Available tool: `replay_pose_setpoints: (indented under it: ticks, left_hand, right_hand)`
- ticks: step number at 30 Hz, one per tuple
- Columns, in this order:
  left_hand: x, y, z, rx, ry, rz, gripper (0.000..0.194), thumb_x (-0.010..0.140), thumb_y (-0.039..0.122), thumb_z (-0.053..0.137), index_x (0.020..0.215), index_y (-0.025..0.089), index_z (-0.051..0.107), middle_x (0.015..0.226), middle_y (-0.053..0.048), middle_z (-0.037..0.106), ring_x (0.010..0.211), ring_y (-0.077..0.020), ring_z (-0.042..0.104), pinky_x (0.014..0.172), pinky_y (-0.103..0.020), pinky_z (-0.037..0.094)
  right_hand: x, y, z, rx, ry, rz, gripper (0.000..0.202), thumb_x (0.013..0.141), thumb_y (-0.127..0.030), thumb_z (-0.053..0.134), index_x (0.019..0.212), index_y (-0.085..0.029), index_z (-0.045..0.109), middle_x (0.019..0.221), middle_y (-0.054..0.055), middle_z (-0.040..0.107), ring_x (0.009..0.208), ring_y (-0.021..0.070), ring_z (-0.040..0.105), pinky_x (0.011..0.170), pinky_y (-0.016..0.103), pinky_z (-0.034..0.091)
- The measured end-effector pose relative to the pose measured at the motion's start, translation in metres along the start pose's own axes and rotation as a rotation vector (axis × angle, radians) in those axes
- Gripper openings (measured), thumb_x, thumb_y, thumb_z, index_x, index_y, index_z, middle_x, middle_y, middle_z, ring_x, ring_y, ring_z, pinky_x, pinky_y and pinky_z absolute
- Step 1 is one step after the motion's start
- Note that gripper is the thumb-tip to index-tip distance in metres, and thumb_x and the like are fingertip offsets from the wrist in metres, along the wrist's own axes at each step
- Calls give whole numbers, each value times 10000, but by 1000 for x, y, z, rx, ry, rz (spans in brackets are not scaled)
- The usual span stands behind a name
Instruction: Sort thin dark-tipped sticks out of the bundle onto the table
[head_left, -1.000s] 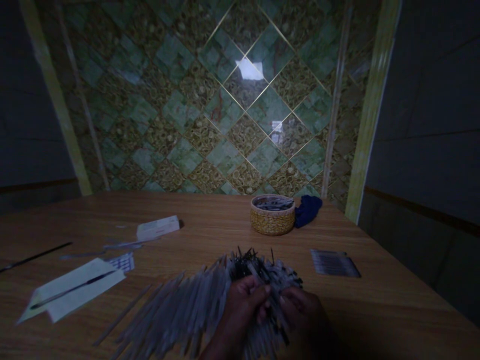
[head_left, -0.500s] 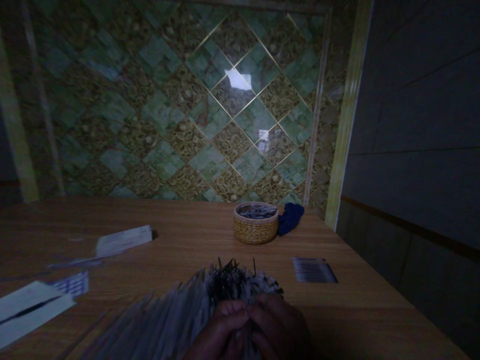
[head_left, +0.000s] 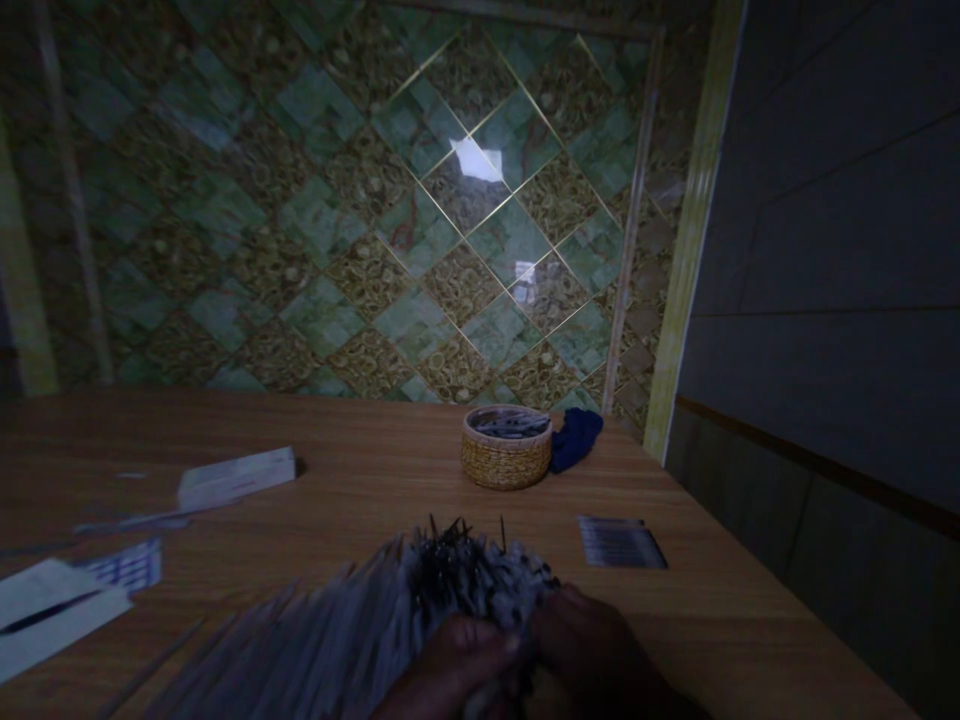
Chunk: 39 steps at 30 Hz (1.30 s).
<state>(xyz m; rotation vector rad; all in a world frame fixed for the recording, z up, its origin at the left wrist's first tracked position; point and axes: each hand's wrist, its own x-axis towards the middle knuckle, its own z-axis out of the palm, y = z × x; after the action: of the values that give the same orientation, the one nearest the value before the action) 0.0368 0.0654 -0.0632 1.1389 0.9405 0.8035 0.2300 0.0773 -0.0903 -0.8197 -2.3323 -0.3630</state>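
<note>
The left hand (head_left: 457, 662) and right hand (head_left: 592, 640) are close together, grip unclear, at a heap of thin sticks (head_left: 337, 625) still loose on the table (head_left: 750, 610), with others in the basket (head_left: 506, 464).

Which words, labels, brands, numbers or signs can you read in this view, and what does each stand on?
No text can be read.
White box: any print is too blurred.
Blue-and-white patterned sheet: marks too blurred.
Flat bundle at right: too blurred to tell.
Woven basket: no lettering visible.
</note>
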Motion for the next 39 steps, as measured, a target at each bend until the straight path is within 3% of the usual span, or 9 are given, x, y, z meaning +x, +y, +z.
replay_pose_setpoints:
  ticks: [1,3,7,12,18,24,31,35,39]
  left_hand:
    - [4,-1,-1,-7,5,12,513,588,617,680,562,113,591,436,8,500,358,-53,363,366,-178,215]
    - [9,0,-6,-15,102,28,518,627,643,629,592,127,584,393,24,467,312,-40,284,345,-178,121]
    - [12,9,-16,-68,239,91,464,611,590,670,612,138,565,412,30,484,314,-34,299,336,-159,121]
    - [9,12,-18,-78,301,136,420,612,535,677,595,136,549,412,29,489,312,-31,324,328,-138,148]
    - [12,7,-23,-61,335,163,392,627,520,646,586,147,532,402,30,487,286,-39,310,301,-153,158]
    - [11,10,-31,-46,390,177,367,635,496,649,603,147,538,421,37,491,313,-39,344,317,-143,182]
    - [14,7,-35,-22,400,199,338,651,469,636,586,155,529,409,33,509,298,-45,336,318,-156,183]
    - [12,9,-36,-7,424,218,329,651,455,638,573,155,528,409,36,511,304,-43,335,334,-162,196]
    - [12,10,-39,15,443,224,329,648,444,640,547,156,520,408,29,513,308,-49,350,346,-175,216]
  right_hand:
    - [-10,11,-4,-8,-36,-15,180,856,-162,373,759,-189,522,710,25,593,649,159,526,569,254,381]
    - [-30,36,-13,-81,-121,148,235,794,-59,357,785,-182,557,751,50,618,700,175,555,618,262,402]
    - [-62,79,-29,-257,-399,530,358,741,-8,365,946,-169,610,958,103,657,866,227,610,710,303,433]
    - [-78,101,-34,-356,-525,633,369,771,-30,340,971,-138,631,1005,165,651,907,273,620,727,327,444]
    - [-72,95,-29,-367,-508,631,426,821,-43,247,946,-147,641,1002,186,631,907,277,604,722,340,437]
    - [-66,100,-16,-384,-571,616,364,796,-54,319,905,-157,651,964,152,640,920,281,592,710,336,431]
    - [-61,102,-10,-436,-545,625,355,822,-54,302,870,-121,647,930,173,630,898,294,584,696,352,415]
    - [-54,80,-6,-390,-535,555,334,826,-57,311,845,-158,629,899,132,633,843,257,590,671,328,410]
    - [-37,38,4,-178,-467,455,274,864,-132,354,772,-190,605,797,68,627,756,196,586,644,279,401]
